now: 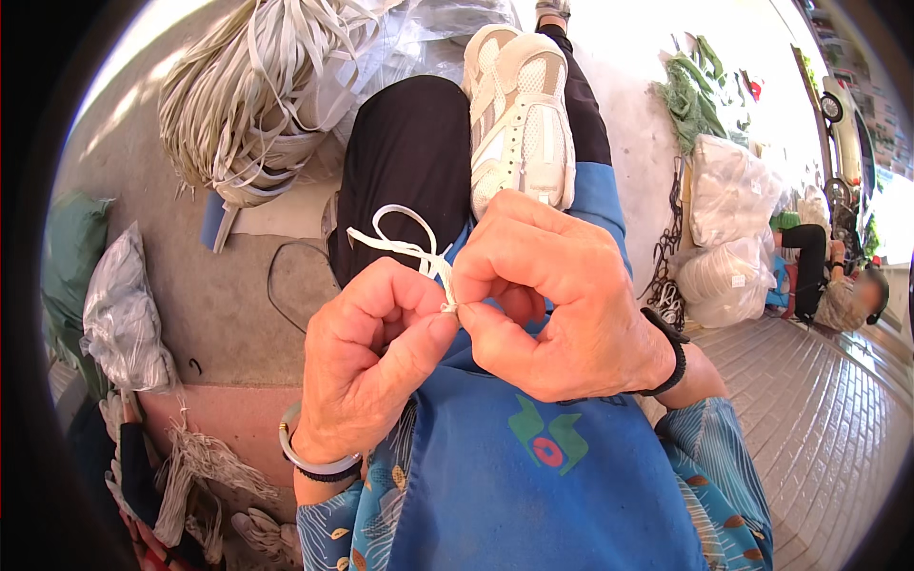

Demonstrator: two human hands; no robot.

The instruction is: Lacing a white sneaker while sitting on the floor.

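Both hands meet over my lap at a white shoelace [438,265]. My left hand [367,347] pinches it between thumb and forefinger. From the other side, my right hand [571,305] pinches the same lace, its fingertips nearly touching the left ones. A small knot-like bunch shows between the thumbs. Above the fingers the lace rises in a loop, with one end pointing left. Just beyond my right hand, a pair of beige and white sneakers [524,124] rests on my legs. Eyelets without a lace show on the nearer shoe. A blue apron [533,485] covers my lap.
A large bundle of off-white laces [257,95] stands at the far left. Left of me lie a plastic-wrapped bundle [129,314] and a green bag [76,257]. More laces [195,466] hang nearby. At right are stuffed plastic bags [728,228] and another person [828,276].
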